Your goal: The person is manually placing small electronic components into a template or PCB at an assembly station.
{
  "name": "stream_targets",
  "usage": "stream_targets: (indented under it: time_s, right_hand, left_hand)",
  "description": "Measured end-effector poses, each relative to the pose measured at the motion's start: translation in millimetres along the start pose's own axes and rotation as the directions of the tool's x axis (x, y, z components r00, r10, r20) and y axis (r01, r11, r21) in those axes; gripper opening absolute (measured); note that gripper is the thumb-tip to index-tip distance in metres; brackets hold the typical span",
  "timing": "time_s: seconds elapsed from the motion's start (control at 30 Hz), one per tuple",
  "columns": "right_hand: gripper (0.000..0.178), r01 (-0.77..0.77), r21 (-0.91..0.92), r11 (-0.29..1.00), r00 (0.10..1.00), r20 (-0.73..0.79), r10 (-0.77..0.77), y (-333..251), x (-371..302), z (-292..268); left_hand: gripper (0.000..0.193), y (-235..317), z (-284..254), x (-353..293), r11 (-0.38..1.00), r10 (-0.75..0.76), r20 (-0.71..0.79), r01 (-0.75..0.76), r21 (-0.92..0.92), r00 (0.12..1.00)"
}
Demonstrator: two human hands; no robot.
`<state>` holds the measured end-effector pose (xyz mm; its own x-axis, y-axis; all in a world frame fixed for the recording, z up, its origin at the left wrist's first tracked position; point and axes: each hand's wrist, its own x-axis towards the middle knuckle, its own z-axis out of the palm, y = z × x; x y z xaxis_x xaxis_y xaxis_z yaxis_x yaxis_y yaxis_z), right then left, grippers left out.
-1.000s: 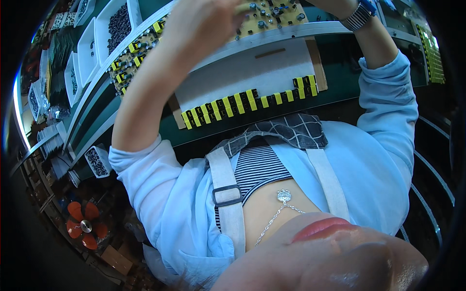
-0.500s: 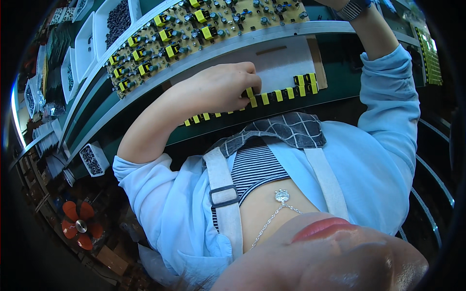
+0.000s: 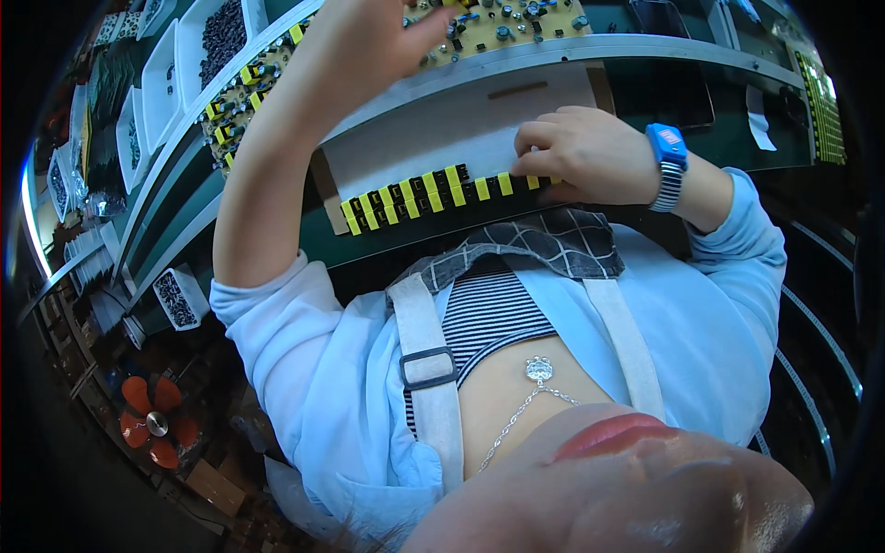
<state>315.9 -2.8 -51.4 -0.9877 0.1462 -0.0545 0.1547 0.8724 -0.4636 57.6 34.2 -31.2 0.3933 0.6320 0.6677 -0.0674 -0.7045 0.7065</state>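
My left hand reaches over the circuit board at the top edge. A small yellow-and-black transformer shows at its thumb tip; the other fingertips are out of view. Closer to my body, my right hand is bent down over the right part of a row of like transformers lying in a shallow white-lined tray. Its thumb and forefinger close around a yellow transformer, partly hidden by the fingers. A blue wristband circles my right wrist.
A metal rail runs between board and tray. White bins of small parts stand at the left, with a smaller parts box lower down. A dark phone lies at the upper right. An orange-bladed fan is low at the left.
My left hand has moved from the tray row up to the board with a transformer. My right hand has come down from the top right to the row in the tray.
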Motion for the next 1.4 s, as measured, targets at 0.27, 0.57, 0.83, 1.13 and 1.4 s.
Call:
stream_targets:
  time_s: [0.27, 0.57, 0.83, 1.13, 1.4]
  right_hand:
    - [0.029, -0.099, 0.259, 0.961, 0.995, -0.005, 0.104, 14, 2, 8]
    - [0.027, -0.063, 0.52, 0.852, 0.989, -0.082, 0.123, 24, -5, 12]
    - [0.027, 0.178, 0.263, 0.948, 0.832, -0.555, -0.002, 49, -6, -12]
    - [0.031, -0.264, -0.172, 0.949, 0.753, -0.651, 0.091, 68, 24, -83]
    - [0.039, -0.267, -0.341, 0.901, 0.834, -0.551, 0.039, 73, 16, -85]
  left_hand:
    - [0.032, 21, 9, 25, 0.577, -0.416, 0.008, 0.258, 0.775, 0.909]
    - [0.032, 11, 9, 18, 0.521, -0.288, 0.073, 0.092, 0.848, 0.955]
    - [0.03, 21, 15, 16, 0.421, -0.192, 0.18, -0.084, 0.903, 0.965]
    - [0.03, 20, 37, -13, 0.662, -0.093, 0.189, -0.081, 0.745, 0.978]
    - [0.023, 46, 83, -50, 0.729, -0.619, 0.5, 0.207, 0.652, 0.606]
